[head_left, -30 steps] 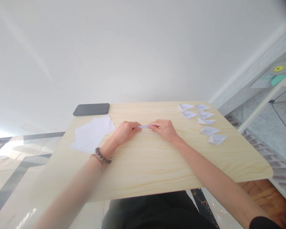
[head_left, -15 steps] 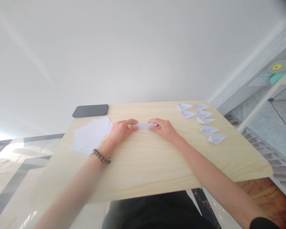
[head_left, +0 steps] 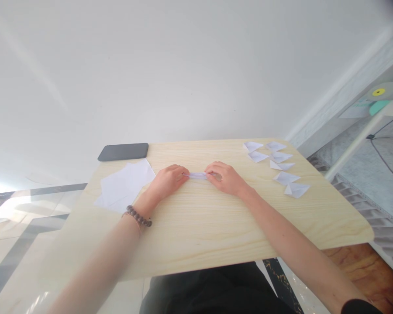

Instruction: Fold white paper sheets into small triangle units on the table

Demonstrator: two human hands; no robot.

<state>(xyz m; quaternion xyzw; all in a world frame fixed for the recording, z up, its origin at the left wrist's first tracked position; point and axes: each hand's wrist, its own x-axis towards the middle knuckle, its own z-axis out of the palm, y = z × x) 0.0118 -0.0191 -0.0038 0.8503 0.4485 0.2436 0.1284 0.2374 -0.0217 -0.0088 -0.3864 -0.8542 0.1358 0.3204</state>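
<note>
A narrow strip of folded white paper stretches between my two hands over the middle of the table. My left hand pinches its left end between thumb and fingers. At the other end, my right hand grips it the same way, its thumb and forefinger closed on the paper. Both ends of the strip are partly hidden by my fingertips. Loose white paper sheets lie overlapping just left of my left hand.
Several folded paper boats are grouped at the table's far right. A black phone lies at the back left corner. The wooden table backs onto a white wall. A pale stand pole rises beyond the right edge.
Both hands have turned slightly, fingertips dipping toward me. The paper strip now shows a fold line and looks a little shorter between my fingers.
</note>
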